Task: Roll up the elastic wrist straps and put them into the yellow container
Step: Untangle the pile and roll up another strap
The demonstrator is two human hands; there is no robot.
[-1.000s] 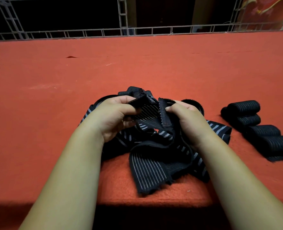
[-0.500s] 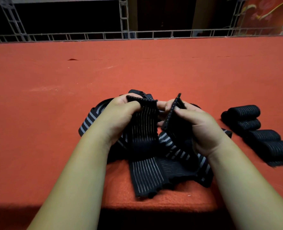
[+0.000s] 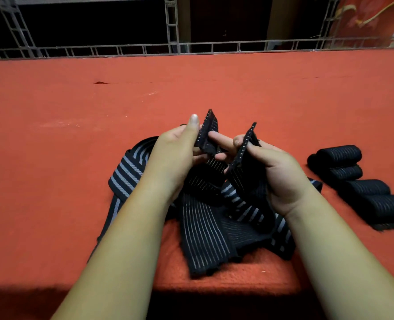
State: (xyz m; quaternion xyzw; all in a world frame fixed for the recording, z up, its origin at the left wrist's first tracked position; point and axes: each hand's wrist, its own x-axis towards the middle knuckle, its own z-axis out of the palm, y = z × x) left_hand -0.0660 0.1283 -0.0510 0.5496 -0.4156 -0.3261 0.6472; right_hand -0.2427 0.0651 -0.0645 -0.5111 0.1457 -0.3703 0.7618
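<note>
**Black elastic: two ends parted at the near edge**

- **Loose wrist straps** [image 3: 203, 232]: black with pale stripes, heaped at the middle of the near edge of the red felt counter [image 3: 76, 158].
- **Change:** a second ago you held two stitched ends close together, low on the heap. Now both are lifted and drawn apart.
- **Hands:** your left hand [image 3: 175, 153] pinches the left strap end [image 3: 208, 132] between thumb and fingers, thumb pointing up. Your right hand [image 3: 276, 172] grips the right strap end [image 3: 244, 153] with fingers curled round it. I cannot tell whether the ends belong to one strap or two, because the bands cross below your wrists.
- **Reading:** you seem to have found a free end. Rolling of this piece has not begun.
- **Rolled straps** [image 3: 357, 185]: about four, touching one another toward the right edge, well apart from the heap. They are rolled but not stowed.
- **Yellow container:** not in view.
- **Broad-striped band** [image 3: 126, 172]: loops out from the left of the heap.
- **Metal rail** [image 3: 191, 46]: runs along the far edge.
- **Hindrance:** both held ends trail down into the tangle. Pulling either is likely to drag its neighbours, and one band already lies at the near lip, so it could slide off.
</note>
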